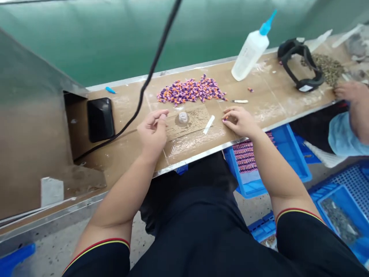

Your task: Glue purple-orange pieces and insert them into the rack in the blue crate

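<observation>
My right hand [240, 120] pinches a small purple-and-orange piece [225, 118] between thumb and fingertips, low over the bench. Across from it, my left hand [152, 132] is closed, thumb against the fingers; whatever it holds, if anything, is too small to make out. Between the hands lies a stained piece of cardboard [197, 122] with a small clear round cup [183, 117] on it. A white strip [209, 124] rests at the cardboard's right end. Behind these spreads a pile of small purple, orange and pink pieces [191, 91].
A white bottle with blue nozzle [250, 54], a small knife [240, 101] and a black headset-like frame [301, 65] stand rightward. A phone [100, 120] and black cable [141, 96] are left. Blue trays [294, 154] sit below. A co-worker's hand [350, 91] is far right.
</observation>
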`<state>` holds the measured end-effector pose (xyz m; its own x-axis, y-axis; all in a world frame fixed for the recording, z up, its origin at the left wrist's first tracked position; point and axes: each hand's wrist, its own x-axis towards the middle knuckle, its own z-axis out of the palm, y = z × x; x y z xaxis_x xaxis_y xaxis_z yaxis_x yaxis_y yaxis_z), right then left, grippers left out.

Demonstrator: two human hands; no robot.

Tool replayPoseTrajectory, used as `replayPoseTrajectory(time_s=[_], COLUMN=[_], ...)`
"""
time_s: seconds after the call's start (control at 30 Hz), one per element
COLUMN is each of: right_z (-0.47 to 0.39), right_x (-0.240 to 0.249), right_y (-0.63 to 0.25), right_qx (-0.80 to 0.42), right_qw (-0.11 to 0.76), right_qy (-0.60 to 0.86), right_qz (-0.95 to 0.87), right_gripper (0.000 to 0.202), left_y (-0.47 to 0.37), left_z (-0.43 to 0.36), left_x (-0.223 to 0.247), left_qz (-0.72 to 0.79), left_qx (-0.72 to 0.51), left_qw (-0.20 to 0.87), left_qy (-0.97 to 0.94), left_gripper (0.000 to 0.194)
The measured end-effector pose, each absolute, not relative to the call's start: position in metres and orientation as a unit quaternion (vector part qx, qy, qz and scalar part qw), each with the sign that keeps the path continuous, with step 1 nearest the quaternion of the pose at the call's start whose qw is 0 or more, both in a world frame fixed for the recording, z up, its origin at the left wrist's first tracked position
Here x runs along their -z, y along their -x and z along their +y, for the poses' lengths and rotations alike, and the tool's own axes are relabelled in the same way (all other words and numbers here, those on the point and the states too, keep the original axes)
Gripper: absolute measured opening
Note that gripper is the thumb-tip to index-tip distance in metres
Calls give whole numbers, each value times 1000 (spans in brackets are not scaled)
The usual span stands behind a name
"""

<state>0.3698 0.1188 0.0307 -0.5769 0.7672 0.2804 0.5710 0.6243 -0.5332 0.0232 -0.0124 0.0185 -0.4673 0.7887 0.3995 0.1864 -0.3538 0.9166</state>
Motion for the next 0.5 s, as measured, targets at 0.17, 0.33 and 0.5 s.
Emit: replayPoseTrajectory(time_s=[0.17, 0.33, 0.5], right_z=[75, 5, -27], right_x=[-25, 15, 64], right_y=[-459, -566, -590], right_qx=[-266, -217, -223], right_qw=[374, 153, -75], right_qy=[533, 767, 798], right_qz=[-711, -585, -555], right_gripper=[20, 21, 16], left_y=[-28, -29, -29], left_z=[-10, -3, 5], left_x=[-25, -29, -28], left_qz=[550, 538, 577], left_qx=[-688, -709, -703], left_qw=[158, 104, 86], left_qy=[-447, -443, -407], left_gripper=[18, 19, 19])
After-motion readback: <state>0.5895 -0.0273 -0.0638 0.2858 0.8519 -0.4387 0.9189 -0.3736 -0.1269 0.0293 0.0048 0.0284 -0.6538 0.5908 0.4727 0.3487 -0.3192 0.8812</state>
